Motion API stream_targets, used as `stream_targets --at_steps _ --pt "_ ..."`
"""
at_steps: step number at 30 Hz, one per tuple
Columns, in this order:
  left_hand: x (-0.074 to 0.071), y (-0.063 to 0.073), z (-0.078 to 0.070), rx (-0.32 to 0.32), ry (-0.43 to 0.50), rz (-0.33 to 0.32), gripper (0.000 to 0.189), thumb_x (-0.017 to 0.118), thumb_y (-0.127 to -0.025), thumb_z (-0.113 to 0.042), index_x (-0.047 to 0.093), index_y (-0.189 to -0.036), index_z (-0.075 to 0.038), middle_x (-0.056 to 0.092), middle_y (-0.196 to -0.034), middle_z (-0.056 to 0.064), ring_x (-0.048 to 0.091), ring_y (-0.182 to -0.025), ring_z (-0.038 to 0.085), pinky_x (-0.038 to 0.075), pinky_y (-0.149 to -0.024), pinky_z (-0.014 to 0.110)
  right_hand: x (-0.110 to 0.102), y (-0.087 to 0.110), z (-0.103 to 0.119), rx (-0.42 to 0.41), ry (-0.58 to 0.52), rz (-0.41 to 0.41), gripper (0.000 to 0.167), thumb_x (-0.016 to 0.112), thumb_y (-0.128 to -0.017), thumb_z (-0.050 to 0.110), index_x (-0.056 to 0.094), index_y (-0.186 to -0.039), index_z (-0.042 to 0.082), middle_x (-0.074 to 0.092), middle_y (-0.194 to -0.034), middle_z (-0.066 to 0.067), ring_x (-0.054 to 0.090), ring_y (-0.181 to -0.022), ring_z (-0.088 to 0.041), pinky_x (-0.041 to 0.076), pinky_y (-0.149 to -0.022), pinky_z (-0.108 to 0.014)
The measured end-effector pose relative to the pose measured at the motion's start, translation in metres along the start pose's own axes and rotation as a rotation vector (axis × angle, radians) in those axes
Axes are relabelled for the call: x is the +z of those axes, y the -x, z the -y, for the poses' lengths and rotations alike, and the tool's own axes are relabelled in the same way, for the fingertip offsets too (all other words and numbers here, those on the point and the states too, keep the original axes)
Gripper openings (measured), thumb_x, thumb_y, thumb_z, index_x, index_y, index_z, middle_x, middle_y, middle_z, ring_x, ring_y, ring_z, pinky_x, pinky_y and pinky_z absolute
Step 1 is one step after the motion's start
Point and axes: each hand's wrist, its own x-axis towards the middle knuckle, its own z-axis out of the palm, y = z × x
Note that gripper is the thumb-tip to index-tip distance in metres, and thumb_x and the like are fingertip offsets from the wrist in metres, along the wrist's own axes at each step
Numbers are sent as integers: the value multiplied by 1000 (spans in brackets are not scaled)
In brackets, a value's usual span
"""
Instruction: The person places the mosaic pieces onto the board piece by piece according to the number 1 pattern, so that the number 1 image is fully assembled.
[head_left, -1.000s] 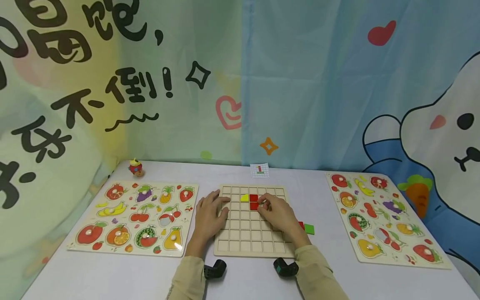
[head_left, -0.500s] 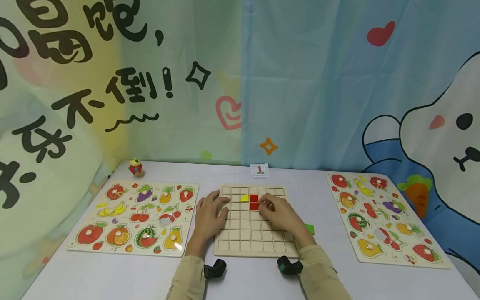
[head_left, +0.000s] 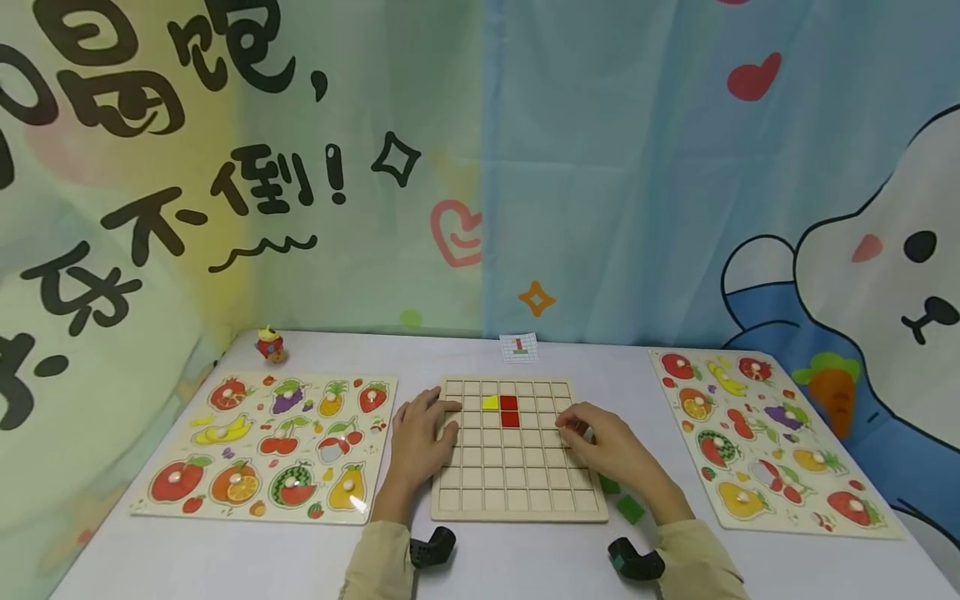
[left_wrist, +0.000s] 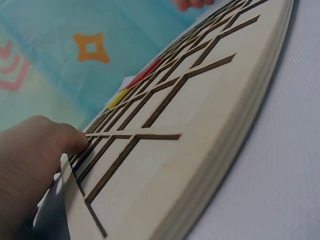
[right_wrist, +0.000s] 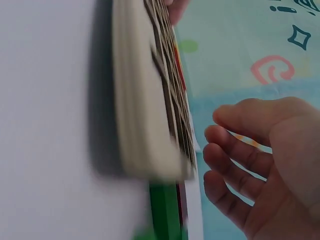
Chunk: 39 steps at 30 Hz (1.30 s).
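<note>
The head view is evenly lit, while the right wrist view blurs the grid board and its shadow.

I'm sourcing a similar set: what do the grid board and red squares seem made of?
Grid board: probably plywood, pale and matte, given its layered edge. Red squares: perhaps plastic or painted wood, evenly coloured; too small to tell.

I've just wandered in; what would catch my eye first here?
Probably the big white cartoon animal at the far right of the backdrop. Next, on the white table, two red tiles and a yellow tile stand out on the pale wooden grid board, set between two colorful fruit puzzles. The left hand rests on the board's left side; the right hand hovers by its right edge.
</note>
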Motion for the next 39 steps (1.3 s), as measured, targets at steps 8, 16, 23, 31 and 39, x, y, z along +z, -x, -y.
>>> stream_targets --at_steps 8,16,23,31,39 --pt "1 0 -1 0 -7 5 25 61 -83 -17 70 -106 -17 54 -134 16 46 -130 33 24 -107 60 -21 28 -20 -31 121 1 13 65 -87 14 64 -100 16 58 -93 9 54 -87 -8 48 -70 -24" --pt "-1 -1 -1 -8 13 0 24 60 -84 -16 70 -106 -17 54 -134 16 45 -130 33 23 -108 60 -25 35 -30 -78 162 -6 15 69 -83 10 64 -95 18 60 -96 7 53 -83 -9 47 -69 -25" --pt "-1 0 -2 -16 2 14 24 59 -84 -17 70 -106 -16 53 -135 15 45 -131 32 23 -108 60 -24 35 -35 -125 163 37 14 69 -83 8 63 -92 17 60 -97 5 53 -78 -7 46 -65 -22" --pt "-1 -2 -5 -1 9 12 24 60 -84 -15 70 -106 -16 54 -134 16 46 -130 33 24 -107 61 -24 35 -35 -61 184 49 13 70 -83 12 63 -92 19 59 -96 8 49 -74 -2 42 -62 -19" --pt "-1 -1 -4 -13 2 18 24 59 -84 -15 70 -106 -15 54 -134 16 45 -130 33 24 -107 61 -25 35 -33 -48 203 25 13 71 -83 15 64 -93 16 59 -91 7 45 -67 0 39 -56 -18"
